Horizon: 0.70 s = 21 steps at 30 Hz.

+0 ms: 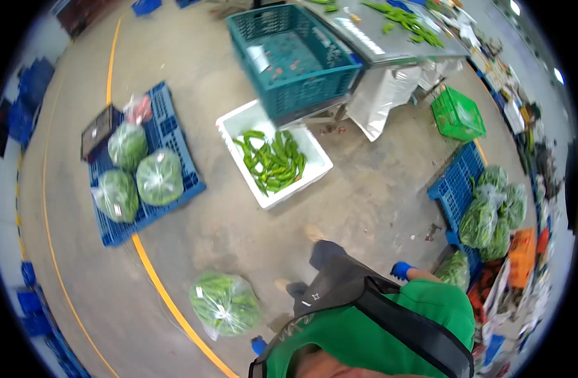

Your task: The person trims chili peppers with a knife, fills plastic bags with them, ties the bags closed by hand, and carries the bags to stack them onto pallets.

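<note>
Both my hands wear blue gloves. My left hand shows only in part beside my apron, close to a clear plastic bag of green peppers on the floor; its fingers cannot be made out. My right hand hangs out to the side over the floor, fingers loosely apart, with nothing visible in it. Ahead of my feet stands a white foam box with long green peppers inside. Above the box's far edge sits a teal plastic crate with a paper label and reddish scraps inside.
On the left, a blue pallet bears several bagged greens and a dark crate. A metal table with loose peppers stands ahead. To the right are a green basket and another blue pallet with bags.
</note>
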Available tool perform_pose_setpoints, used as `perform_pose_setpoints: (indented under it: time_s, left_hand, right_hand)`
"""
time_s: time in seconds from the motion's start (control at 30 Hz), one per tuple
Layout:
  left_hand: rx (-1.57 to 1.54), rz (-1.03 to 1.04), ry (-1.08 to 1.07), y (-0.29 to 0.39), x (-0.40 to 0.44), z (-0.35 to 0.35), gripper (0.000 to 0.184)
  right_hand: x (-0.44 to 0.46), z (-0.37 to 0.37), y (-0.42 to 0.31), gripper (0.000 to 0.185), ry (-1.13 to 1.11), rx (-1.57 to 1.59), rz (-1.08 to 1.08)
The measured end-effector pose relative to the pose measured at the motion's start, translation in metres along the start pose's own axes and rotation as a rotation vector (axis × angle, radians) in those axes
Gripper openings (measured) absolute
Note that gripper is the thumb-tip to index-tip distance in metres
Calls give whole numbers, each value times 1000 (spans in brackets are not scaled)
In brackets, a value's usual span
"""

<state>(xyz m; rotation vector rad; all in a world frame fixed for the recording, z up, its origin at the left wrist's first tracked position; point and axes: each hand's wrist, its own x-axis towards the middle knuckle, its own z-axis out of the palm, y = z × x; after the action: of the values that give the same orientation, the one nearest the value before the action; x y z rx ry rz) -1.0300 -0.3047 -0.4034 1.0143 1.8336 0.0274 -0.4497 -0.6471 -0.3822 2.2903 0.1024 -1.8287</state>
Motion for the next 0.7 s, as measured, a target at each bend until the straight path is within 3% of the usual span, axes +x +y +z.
perform_pose_setpoints:
  time_s: [0.03, 0.07, 0.13, 0.27, 0.33, 0.37, 0.4, 0.47, 0.5, 0.57, 0.6, 0.7]
  left_hand:
    - [-17, 60, 24, 30, 0, -4, 22]
    - [-99, 93, 24, 49, 5, -1, 20]
    - [-366, 36, -10, 134, -28, 32, 12]
    - [-159, 25, -373, 225, -42, 134, 21]
    - [-70, 27, -577, 274, -57, 203, 25]
    - [-38, 38, -661, 302, -65, 239, 28]
    - [-19, 49, -729, 328, -76, 273, 30]
    - [-28, 78, -828, 380, -99, 330, 35]
    - [-40, 113, -846, 404, -110, 349, 37]
    - [8, 242, -794, 465, -151, 375, 41]
    - [53, 325, -742, 485, -166, 386, 43]
    - [310, 523, -604, 532, -151, 404, 39]
  right_hand:
    - [-44, -6, -10, 30, -51, -90, -33]
    - [-30, 7, 7, 27, -22, -296, -125]
    - [-59, -11, 14, 29, 87, -222, -140]
    - [14, -89, 45, 32, 147, 29, -93]
    - [67, -137, 60, 28, 428, 4, -306]
    - [66, -178, 54, 27, 408, 179, -249]
    - [59, -214, 52, 27, 596, 131, -269]
    - [73, -277, 50, 26, 753, 238, -187]
    - [81, -308, 50, 25, 672, 325, -161]
    - [105, -356, 39, 28, 776, 415, -192]
    - [108, -380, 29, 28, 715, 540, -235]
    - [98, -451, -30, 26, 615, 875, -389]
